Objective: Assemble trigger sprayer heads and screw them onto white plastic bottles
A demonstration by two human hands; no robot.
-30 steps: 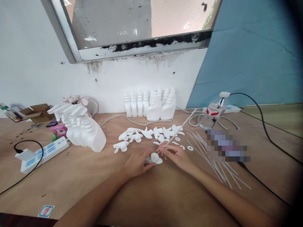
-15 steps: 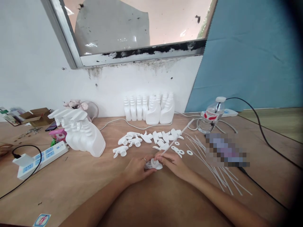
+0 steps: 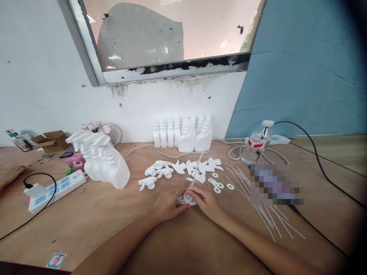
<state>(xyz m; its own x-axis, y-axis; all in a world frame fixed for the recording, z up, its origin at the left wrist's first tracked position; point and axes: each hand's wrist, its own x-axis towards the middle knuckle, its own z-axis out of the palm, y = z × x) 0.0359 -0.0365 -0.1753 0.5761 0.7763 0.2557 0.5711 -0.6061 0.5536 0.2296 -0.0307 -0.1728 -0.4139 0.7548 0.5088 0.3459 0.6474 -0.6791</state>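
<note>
My left hand (image 3: 166,206) is closed around a white spray trigger head (image 3: 189,199) just above the table. In my right hand (image 3: 205,200) a thin white dip tube (image 3: 197,170) is pinched near its lower end, which meets the trigger head's opening. The tube stands steeply, its top leaning a little right. Whether its end sits inside the opening is hidden by my fingers. Beyond my hands lie several loose white trigger heads (image 3: 164,170). Flat white washers (image 3: 230,186) are to the right of them, beside a spread of loose tubes (image 3: 258,202).
White spray bottles (image 3: 187,137) stand against the wall. Assembled spray bottles (image 3: 106,164) are grouped at left, near a power strip (image 3: 57,191). A water bottle (image 3: 256,143) and a blurred-out device (image 3: 275,185) are at right. Another person's hand (image 3: 13,175) rests at far left.
The tube has swung from a rightward slant to nearly upright, and my right hand has come slightly closer over the trigger head. The other person's hand shows more at left.
</note>
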